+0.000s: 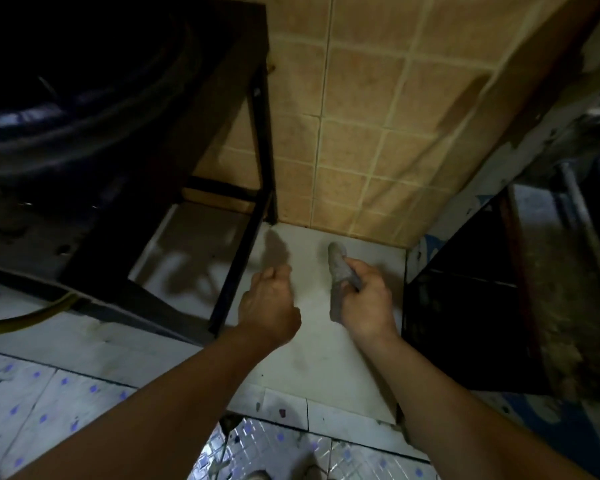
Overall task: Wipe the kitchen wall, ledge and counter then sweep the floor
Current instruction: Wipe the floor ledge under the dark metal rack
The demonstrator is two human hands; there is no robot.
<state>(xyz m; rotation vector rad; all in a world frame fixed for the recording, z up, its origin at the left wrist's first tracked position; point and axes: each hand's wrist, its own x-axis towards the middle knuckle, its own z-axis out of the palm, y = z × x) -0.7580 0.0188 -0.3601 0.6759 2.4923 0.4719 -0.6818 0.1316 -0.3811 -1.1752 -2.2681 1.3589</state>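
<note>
The right hand holds a grey cloth; its fingers are curled tightly round the middle of the cloth, so that one rolled end sticks out beyond the fingers toward the wall and the other end hangs down under the hand. The left hand is just beside it, to the left, above the white counter. Its fingers are bent loosely and hold nothing that I can see. Both hands are above the counter; I cannot tell whether the cloth touches it. Beyond the fingers of both hands stands the beige tiled wall. To the left of the left fingers is a black metal stand, and on it sits a large dark basin; its inside is too dark to tell what it contains. A yellow hose lies far left.
</note>
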